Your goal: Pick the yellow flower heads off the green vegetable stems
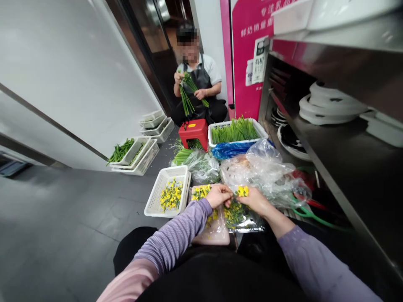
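My right hand (255,201) is closed on a small bunch of yellow flowers (242,191), blooms upward. My left hand (219,195) is pinched just beside it, close to the stems; what its fingertips hold, if anything, is too small to make out. Beneath my hands lie a clear plastic tray (252,224) with green-stemmed yellow flowers and a pale pink board (212,238) with more blooms on it. To the left, a white basket (150,205) contains loose yellow flower heads (171,195).
A co-worker (201,79) sits opposite, holding long green stalks behind a red stool (193,131). Plastic bags (264,167) and a basket of green stalks (236,132) lie ahead. Stacked baskets (138,161) stand left by the wall; a steel shelf (340,163) with dishes borders the right.
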A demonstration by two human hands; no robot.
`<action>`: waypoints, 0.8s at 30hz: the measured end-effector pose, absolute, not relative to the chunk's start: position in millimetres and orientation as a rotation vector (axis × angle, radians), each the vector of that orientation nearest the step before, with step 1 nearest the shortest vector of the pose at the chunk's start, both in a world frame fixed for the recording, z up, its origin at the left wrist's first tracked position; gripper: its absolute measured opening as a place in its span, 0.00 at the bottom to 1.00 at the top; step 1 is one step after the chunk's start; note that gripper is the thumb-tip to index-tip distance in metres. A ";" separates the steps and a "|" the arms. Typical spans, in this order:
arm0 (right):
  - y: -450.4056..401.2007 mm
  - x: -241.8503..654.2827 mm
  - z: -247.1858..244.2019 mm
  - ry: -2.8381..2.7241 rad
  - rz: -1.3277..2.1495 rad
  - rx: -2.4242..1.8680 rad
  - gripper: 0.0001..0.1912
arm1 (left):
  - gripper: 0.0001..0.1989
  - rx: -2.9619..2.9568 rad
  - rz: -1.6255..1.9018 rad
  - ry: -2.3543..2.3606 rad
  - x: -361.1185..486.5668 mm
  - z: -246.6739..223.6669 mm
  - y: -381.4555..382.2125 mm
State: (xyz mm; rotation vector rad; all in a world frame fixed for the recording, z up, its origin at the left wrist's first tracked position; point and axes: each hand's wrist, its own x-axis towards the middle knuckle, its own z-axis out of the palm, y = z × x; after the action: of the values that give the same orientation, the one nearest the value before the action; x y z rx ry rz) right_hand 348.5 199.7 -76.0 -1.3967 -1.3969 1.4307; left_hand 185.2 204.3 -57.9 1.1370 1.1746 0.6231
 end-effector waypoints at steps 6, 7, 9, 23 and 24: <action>191.7 346.6 -60.2 -1.315 1.789 -1.051 0.12 | 0.10 1.001 0.556 1.148 175.2 -71.1 199.7; 189.8 346.9 -57.5 -1.213 1.857 -1.011 0.13 | 0.09 0.978 0.530 1.202 174.1 -78.0 196.6; 187.4 348.2 -55.8 -0.968 1.967 -0.981 0.14 | 0.12 1.050 0.431 1.383 170.8 -93.7 189.1; 164.2 305.5 -109.8 -0.524 2.146 -1.353 0.06 | 0.10 1.866 -0.072 1.710 66.1 -115.7 93.2; 161.4 294.4 -111.6 -0.534 2.157 -1.397 0.05 | 0.09 1.833 -0.062 1.733 60.4 -119.0 88.0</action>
State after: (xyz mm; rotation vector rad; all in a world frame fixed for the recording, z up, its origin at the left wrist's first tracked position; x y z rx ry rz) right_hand 294.4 161.4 -111.6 -1.3972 -0.5345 2.1567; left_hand 60.4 88.0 -119.0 1.8334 1.7335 -0.0623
